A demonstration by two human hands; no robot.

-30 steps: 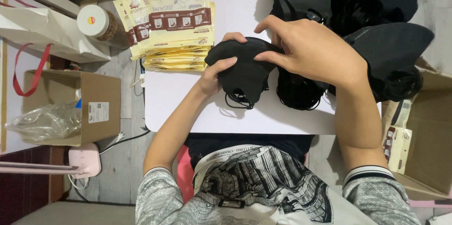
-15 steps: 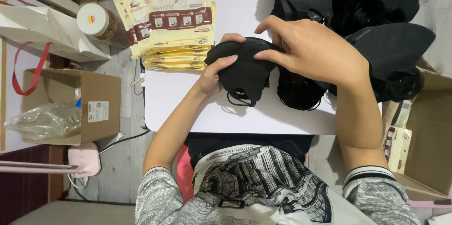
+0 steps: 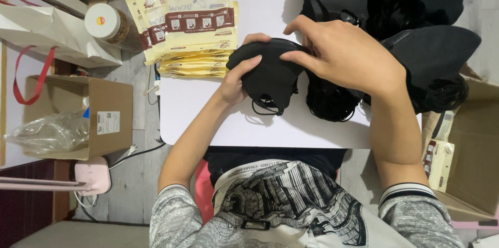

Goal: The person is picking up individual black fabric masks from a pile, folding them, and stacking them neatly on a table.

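Landmark: white rounded-corner table top (image 3: 270, 128), seen from above

Held thing: black fabric face mask with thin ear loops (image 3: 270, 79), lying near the middle of the table top, its loops trailing toward the table's near edge

Left hand (image 3: 236, 79): curled round the mask's left side, thumb laid on top of the fabric and fingers tucked under and behind it, so it grips the mask

Right hand (image 3: 348, 58): spread wide over the mask's right side, fingertips pressing down on the fabric

Beside the mask: pile of loose black masks with tangled ear loops (image 3: 332, 100), touching the held mask on its right, still on the table top

Far right of the table: heap of black masks (image 3: 416, 14) spilling over the table's far right corner

Far left of the table: stack of pale yellow flat paper packets with a brown band (image 3: 195, 24), just beyond the left hand

Off the table's left edge: round jar with a white lid (image 3: 106, 24) and an open brown cardboard box holding a clear plastic bag (image 3: 78, 118)

Off the table's right edge: another open brown cardboard box (image 3: 468, 154)
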